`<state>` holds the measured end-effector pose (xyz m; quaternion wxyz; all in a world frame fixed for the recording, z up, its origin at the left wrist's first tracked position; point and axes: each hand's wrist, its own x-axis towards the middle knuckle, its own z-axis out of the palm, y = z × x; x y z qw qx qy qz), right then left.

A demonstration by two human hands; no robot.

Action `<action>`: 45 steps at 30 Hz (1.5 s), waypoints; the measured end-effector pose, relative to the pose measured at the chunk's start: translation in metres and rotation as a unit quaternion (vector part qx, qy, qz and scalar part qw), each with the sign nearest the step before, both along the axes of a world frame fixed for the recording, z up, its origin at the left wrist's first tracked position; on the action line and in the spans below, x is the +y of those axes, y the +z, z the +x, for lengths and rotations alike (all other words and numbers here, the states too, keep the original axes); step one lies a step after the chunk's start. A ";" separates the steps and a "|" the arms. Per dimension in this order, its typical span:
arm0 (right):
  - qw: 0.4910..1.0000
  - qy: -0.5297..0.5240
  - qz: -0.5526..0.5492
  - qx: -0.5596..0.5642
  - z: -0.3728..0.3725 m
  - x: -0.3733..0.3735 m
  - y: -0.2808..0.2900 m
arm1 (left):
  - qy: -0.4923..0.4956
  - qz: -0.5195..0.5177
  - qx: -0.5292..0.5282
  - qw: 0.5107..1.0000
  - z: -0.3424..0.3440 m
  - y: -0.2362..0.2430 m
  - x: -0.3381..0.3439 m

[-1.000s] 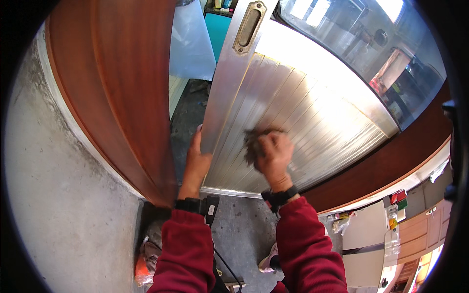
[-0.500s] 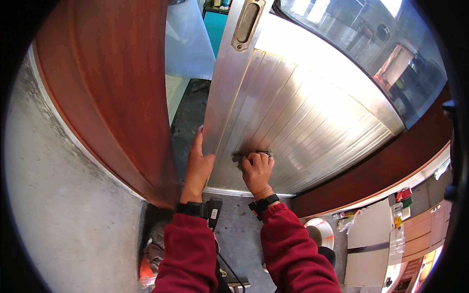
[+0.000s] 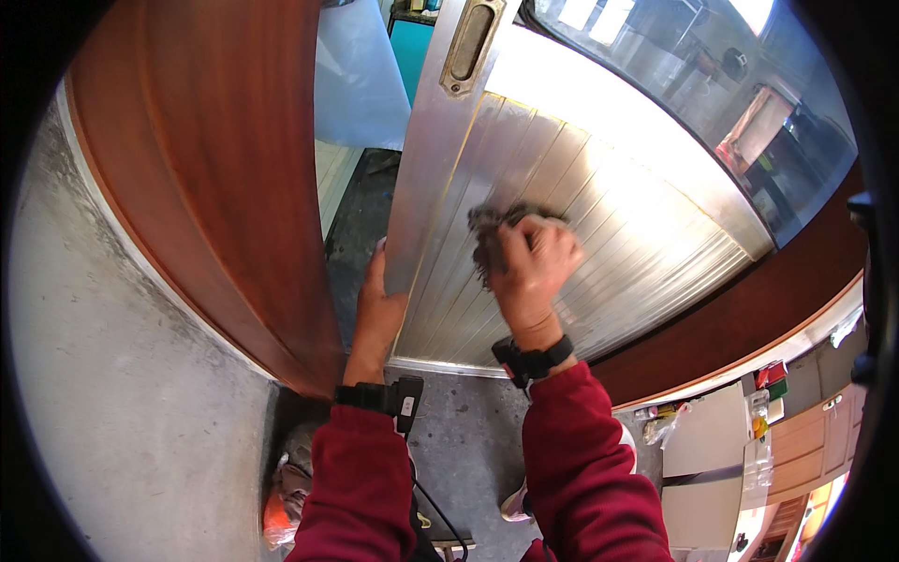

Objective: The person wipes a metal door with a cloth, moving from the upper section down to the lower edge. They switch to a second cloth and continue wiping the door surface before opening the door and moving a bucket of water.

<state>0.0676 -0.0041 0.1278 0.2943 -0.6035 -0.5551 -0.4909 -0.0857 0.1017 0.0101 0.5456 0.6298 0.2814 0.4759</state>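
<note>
A silver metal sliding door (image 3: 440, 318) with a ribbed lower panel stands in front of me. My left hand (image 3: 376, 314) grips its left edge low down. The fingers point up along the edge and partly disappear behind it. My right hand (image 3: 538, 262) is closed on a bunched, shaggy dark grey rag (image 3: 489, 234), pressed against the ribbed panel around its middle. The hand and the rag are slightly blurred, and part of the rag is hidden under the fingers. Above, a recessed handle (image 3: 471, 47) is set in the door's frame.
Reddish-brown wood (image 3: 225, 187) stands left of the door gap, beside a grey wall (image 3: 131, 375). Glass (image 3: 712, 84) fills the door's upper part. A bag with orange on it (image 3: 279, 513) lies on the floor at lower left. Pale cabinets (image 3: 707, 431) are at right.
My right hand has moved up and a little to the right over the panel with the rag, and more of the rag shows. My left hand stays on the door edge.
</note>
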 end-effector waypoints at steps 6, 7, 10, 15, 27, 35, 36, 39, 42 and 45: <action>0.993 0.031 -0.113 -0.021 -0.005 -0.008 -0.093 | 0.016 -0.003 0.030 0.999 -0.003 0.002 -0.002; 0.989 0.036 -0.144 -0.015 -0.004 -0.010 -0.094 | 0.018 -0.005 0.044 0.999 -0.003 0.002 -0.001; 0.989 0.066 -0.126 -0.030 -0.001 -0.014 -0.067 | 0.007 0.012 0.045 0.999 -0.003 0.001 0.002; 0.999 0.034 -0.003 0.014 0.008 -0.005 0.008 | 0.003 -0.005 0.012 1.000 0.001 -0.006 -0.002; 0.961 0.061 -0.269 -0.022 -0.001 -0.019 -0.139 | 0.010 -0.006 0.050 0.999 -0.004 0.000 0.002; 0.989 0.086 -0.035 0.115 0.016 -0.025 -0.042 | 0.000 -0.020 0.059 0.998 -0.004 0.004 -0.005; 0.984 0.092 0.002 0.152 0.019 -0.023 -0.017 | -0.004 -0.022 0.050 0.999 -0.002 0.002 -0.003; 0.989 0.028 0.060 0.134 0.021 -0.014 0.028 | 0.011 -0.005 0.030 0.999 0.001 -0.004 0.000; 0.996 -0.016 0.037 0.077 0.010 -0.009 0.009 | 0.020 0.009 0.015 1.000 0.002 -0.006 0.001; 0.996 0.011 -0.034 0.081 0.009 -0.014 -0.052 | 0.018 -0.006 0.054 0.998 -0.001 -0.003 -0.001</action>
